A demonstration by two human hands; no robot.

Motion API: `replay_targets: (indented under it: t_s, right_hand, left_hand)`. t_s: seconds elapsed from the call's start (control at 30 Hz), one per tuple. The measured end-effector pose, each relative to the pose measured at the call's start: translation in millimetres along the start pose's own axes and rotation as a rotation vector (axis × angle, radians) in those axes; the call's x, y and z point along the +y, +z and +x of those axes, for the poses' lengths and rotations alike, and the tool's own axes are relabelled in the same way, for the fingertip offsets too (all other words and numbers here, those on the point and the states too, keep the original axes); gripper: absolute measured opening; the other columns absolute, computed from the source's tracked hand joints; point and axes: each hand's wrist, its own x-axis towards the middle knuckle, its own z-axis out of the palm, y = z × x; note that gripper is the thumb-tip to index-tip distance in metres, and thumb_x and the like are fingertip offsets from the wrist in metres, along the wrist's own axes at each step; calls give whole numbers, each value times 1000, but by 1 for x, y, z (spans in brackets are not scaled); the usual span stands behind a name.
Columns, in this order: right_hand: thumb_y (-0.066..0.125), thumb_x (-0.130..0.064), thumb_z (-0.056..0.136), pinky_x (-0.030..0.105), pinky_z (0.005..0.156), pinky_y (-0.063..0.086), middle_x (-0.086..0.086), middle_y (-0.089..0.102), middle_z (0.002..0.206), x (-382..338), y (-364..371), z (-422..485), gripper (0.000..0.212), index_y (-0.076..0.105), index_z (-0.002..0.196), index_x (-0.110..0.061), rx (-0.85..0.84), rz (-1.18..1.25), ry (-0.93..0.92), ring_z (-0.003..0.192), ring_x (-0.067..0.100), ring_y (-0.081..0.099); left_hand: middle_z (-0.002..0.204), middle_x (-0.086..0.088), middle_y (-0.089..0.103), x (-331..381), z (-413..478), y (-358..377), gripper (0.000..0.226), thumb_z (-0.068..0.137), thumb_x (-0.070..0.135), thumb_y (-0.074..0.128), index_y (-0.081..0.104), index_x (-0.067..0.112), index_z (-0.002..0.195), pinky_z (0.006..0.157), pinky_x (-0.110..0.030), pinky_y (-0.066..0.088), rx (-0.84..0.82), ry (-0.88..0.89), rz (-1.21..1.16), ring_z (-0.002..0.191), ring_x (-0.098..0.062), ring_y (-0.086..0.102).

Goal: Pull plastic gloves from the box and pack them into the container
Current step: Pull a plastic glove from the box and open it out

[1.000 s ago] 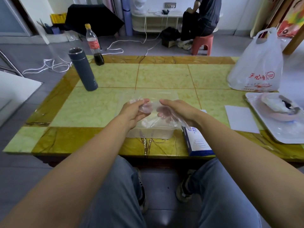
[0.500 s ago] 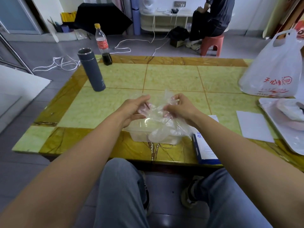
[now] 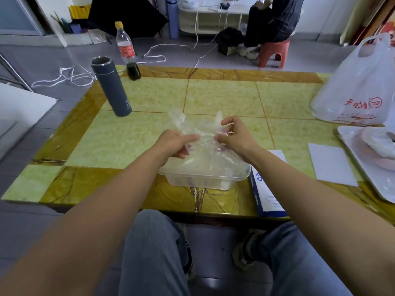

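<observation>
A clear plastic glove hangs stretched between my two hands, just above a clear plastic container at the table's near edge. My left hand pinches the glove's left side, and glove fingers stick up behind it. My right hand pinches the right side with curled fingers. The blue and white glove box lies right of the container, partly under my right forearm. What lies inside the container is hard to make out.
A grey flask and a cola bottle stand at the far left of the green table. A white plastic bag, a white tray and a white sheet are on the right. A person sits on a red stool beyond.
The glove, bunched between my hands before, is now spread wider. My hands have moved apart, and glove fingers stand up behind them.
</observation>
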Motion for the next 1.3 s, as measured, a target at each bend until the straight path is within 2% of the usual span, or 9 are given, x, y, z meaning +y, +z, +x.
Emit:
replay_targets:
  t_s: [0.17, 0.33, 0.5, 0.6, 0.83, 1.03, 1.13, 1.2, 1.3]
  right_hand:
    - [74, -1, 78, 33, 71, 51, 4, 54, 89, -3, 1, 13, 38, 51, 105, -16, -28, -430, -131, 76, 19, 54]
    - [66, -8, 77, 35, 73, 44, 4, 53, 102, -14, 15, 12, 27, 58, 103, -13, 303, -688, -554, 87, 23, 53]
    - [58, -7, 88, 37, 71, 54, 12, 60, 96, 2, 29, 13, 29, 53, 115, -14, -249, -802, 95, 79, 28, 63]
    - [55, -6, 92, 37, 69, 56, 17, 60, 102, 20, 32, 15, 39, 46, 129, -9, -328, -840, 272, 82, 30, 66]
    - [55, -11, 96, 41, 88, 57, 20, 66, 114, 30, 36, 22, 34, 53, 128, 1, -513, -898, 432, 103, 33, 67]
    - [50, -6, 94, 41, 83, 58, 18, 65, 105, 29, 43, 33, 29, 59, 119, 4, -403, -829, 328, 89, 32, 67]
    - [45, -5, 96, 38, 82, 56, 16, 60, 98, 32, 49, 31, 30, 58, 121, 4, -503, -774, 385, 83, 27, 59]
    - [49, -10, 96, 34, 71, 51, 12, 60, 94, 37, 47, 31, 30, 60, 121, 1, -556, -819, 452, 77, 24, 55]
    - [53, -15, 97, 32, 66, 45, 11, 58, 86, 42, 42, 38, 30, 60, 121, 1, -551, -775, 559, 68, 23, 51]
  left_hand:
    - [60, -11, 66, -6, 1, 6, 16, 84, 7, 66, 64, -2, 71, 65, -39, 59, 53, -30, 193, 55, -28, 65]
    - [56, 0, 67, -4, 5, 22, 19, 88, 5, 53, 54, 4, 69, 51, -23, 48, 126, -122, 364, 45, -15, 58]
    - [64, -14, 65, -7, 11, 35, 13, 94, 4, 53, 45, -4, 100, 42, -23, 45, -31, -255, 310, 49, -22, 59]
    - [79, -16, 63, -11, 12, 31, 18, 95, 11, 57, 45, -1, 102, 49, -26, 41, -94, -257, 405, 54, -19, 57]
    - [108, -14, 63, -3, 13, 14, 58, 90, 35, 65, 46, -1, 131, 80, -33, 54, -191, -239, 753, 90, -27, 65]
    - [120, -13, 48, 27, 7, 23, 27, 85, 20, 63, 55, 8, 108, 73, -31, 39, 230, 311, 1209, 103, -28, 49]
    - [103, -16, 67, 28, 24, 35, 13, 89, 7, 52, 64, 2, 93, 60, -31, 50, -75, 83, 1002, 74, -25, 62]
    - [108, -18, 65, 11, 38, 41, 22, 94, 8, 52, 59, 0, 113, 66, -34, 57, -299, -154, 843, 73, -25, 64]
    - [106, -16, 56, -18, 55, 40, 48, 96, 18, 54, 34, 11, 139, 64, -36, 53, -319, -294, 726, 72, -23, 59]
